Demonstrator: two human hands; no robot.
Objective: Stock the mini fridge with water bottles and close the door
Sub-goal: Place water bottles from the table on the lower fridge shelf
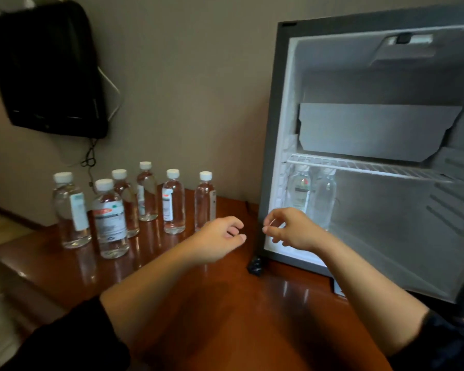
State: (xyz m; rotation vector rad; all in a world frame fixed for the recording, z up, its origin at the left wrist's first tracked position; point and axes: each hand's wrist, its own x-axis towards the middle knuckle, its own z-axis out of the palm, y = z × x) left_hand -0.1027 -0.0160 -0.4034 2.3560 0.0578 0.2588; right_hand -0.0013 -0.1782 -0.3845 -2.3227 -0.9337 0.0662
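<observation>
Progress slight — two clear plastic bottles (pixel 300 194) inside the open grey mini fridge (pixel 275 129), six more bottles (pixel 174 204) wait at left; fingers (pixel 239 238) loosely curled, empty.

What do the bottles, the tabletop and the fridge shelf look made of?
Bottles: likely clear plastic; see-through walls, white screw caps.
Tabletop: glossy reddish-brown wood or veneer; it mirrors the bottles.
Fridge shelf: white coated wire, apparently; thin parallel bars.

A black television (pixel 46 68) hangs well above and left of the left hand (pixel 220 236). A glossy wooden table (pixel 225 303) lies under that hand.
</observation>
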